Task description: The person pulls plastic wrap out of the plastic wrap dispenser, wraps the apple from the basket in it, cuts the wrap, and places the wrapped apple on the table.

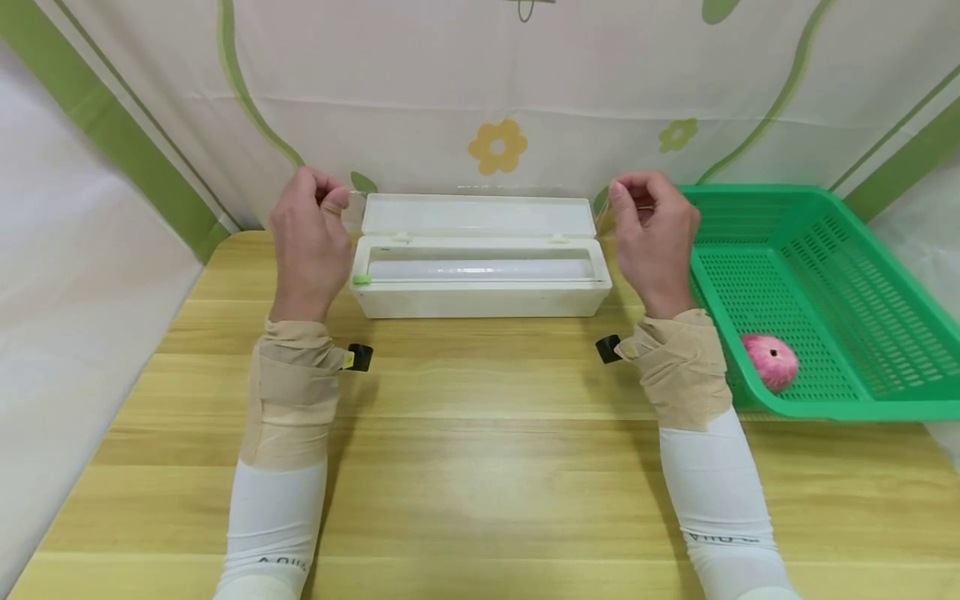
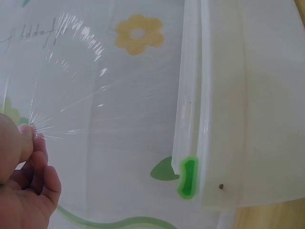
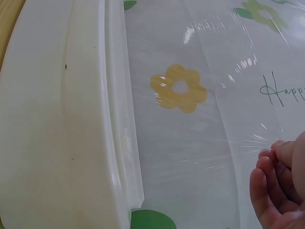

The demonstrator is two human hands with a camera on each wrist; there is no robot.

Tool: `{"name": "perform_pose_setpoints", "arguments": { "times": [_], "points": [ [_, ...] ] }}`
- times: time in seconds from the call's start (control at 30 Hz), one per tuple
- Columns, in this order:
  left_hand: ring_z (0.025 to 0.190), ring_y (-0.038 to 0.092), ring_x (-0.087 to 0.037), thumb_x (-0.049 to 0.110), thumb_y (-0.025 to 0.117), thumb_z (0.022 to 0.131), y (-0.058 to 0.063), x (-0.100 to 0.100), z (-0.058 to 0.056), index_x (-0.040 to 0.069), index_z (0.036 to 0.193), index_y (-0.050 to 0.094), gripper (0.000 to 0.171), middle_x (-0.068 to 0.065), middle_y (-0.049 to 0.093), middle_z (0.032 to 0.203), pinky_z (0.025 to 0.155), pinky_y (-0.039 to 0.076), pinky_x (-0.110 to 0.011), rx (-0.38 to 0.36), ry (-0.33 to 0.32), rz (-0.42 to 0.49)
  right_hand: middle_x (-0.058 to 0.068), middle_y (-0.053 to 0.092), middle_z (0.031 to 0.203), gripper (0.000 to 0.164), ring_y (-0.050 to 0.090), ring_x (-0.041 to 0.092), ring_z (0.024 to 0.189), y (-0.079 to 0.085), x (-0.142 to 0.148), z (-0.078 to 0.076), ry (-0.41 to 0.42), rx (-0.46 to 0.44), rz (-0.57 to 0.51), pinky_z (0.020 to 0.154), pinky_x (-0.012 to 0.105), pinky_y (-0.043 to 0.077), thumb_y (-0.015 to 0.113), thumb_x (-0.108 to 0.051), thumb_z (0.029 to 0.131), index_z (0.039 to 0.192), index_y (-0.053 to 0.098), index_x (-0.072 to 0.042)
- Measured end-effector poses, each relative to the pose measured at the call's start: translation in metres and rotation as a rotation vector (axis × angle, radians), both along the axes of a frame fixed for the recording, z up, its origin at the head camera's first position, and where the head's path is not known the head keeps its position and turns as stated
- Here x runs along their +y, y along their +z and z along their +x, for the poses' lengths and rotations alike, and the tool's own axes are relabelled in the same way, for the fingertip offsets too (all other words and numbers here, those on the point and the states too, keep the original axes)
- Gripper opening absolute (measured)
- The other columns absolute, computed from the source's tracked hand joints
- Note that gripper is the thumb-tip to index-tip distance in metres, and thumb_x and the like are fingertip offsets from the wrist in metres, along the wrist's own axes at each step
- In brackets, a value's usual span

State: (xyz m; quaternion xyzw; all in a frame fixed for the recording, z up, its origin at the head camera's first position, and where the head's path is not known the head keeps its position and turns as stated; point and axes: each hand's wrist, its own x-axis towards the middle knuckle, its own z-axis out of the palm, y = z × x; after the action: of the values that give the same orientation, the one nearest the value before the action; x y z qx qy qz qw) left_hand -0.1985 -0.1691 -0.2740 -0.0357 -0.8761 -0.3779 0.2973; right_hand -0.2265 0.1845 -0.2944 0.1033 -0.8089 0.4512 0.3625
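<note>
A white cling film dispenser (image 1: 480,302) stands at the back of the wooden table with its lid (image 1: 480,215) raised. Inside lies a roll of film (image 1: 480,268); a green slide cutter (image 1: 362,280) sits at the left end of its front rail. Past the box, clear cling film (image 2: 83,36) is stretched between my two hands. My left hand (image 1: 311,242) pinches one corner between thumb and fingers, and creases fan out from that grip. Opposite, the right hand (image 1: 652,242) pinches the other corner, with similar creases in the right wrist view.
At the right, a green plastic basket (image 1: 795,408) holds a pink round fruit (image 1: 768,362) and stands close beside my right forearm. A pale curtain (image 1: 420,67) with printed flowers hangs behind the table (image 1: 480,467).
</note>
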Motion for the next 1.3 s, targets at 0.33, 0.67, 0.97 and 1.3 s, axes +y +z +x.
{"name": "perform_pose_setpoints", "arguments": {
  "times": [0.33,0.67,0.97,1.3],
  "points": [
    [0.084,0.046,-0.011,0.034,0.042,0.097,0.005,0.001,0.003,0.001,0.101,0.051,0.034,-0.003,0.051,0.092,0.075,0.038,-0.022,0.040,0.003,0.015,0.006,0.062,0.088,0.022,0.054,0.013,0.077,0.017,-0.009,0.014,-0.002,0.018,-0.018,0.072,0.026,0.044,0.058,-0.020,0.095,0.098,0.064,0.000],
    [0.081,0.045,-0.011,0.035,0.043,0.096,0.011,0.002,0.001,0.000,0.100,0.052,0.036,-0.002,0.050,0.090,0.072,0.036,-0.022,0.106,0.007,0.022,0.010,0.061,0.088,0.022,0.053,0.015,0.078,0.040,-0.018,0.032,-0.006,0.046,-0.023,0.073,0.025,0.042,0.058,-0.017,0.096,0.097,0.063,0.004],
    [0.082,0.046,-0.011,0.035,0.045,0.095,0.016,0.003,-0.002,0.001,0.100,0.052,0.036,-0.002,0.051,0.090,0.072,0.037,-0.023,0.099,0.018,0.102,0.009,0.061,0.088,0.022,0.053,0.014,0.079,0.043,-0.019,0.025,0.005,0.054,-0.041,0.073,0.025,0.042,0.058,-0.018,0.095,0.097,0.063,0.003],
    [0.082,0.047,-0.013,0.035,0.046,0.095,0.023,0.005,-0.001,0.002,0.097,0.051,0.034,-0.002,0.052,0.089,0.072,0.037,-0.023,0.151,0.005,0.111,0.009,0.061,0.088,0.020,0.054,0.016,0.079,0.051,-0.018,0.026,0.014,0.065,-0.090,0.073,0.025,0.042,0.060,-0.017,0.094,0.096,0.064,0.002]
  ]
}}
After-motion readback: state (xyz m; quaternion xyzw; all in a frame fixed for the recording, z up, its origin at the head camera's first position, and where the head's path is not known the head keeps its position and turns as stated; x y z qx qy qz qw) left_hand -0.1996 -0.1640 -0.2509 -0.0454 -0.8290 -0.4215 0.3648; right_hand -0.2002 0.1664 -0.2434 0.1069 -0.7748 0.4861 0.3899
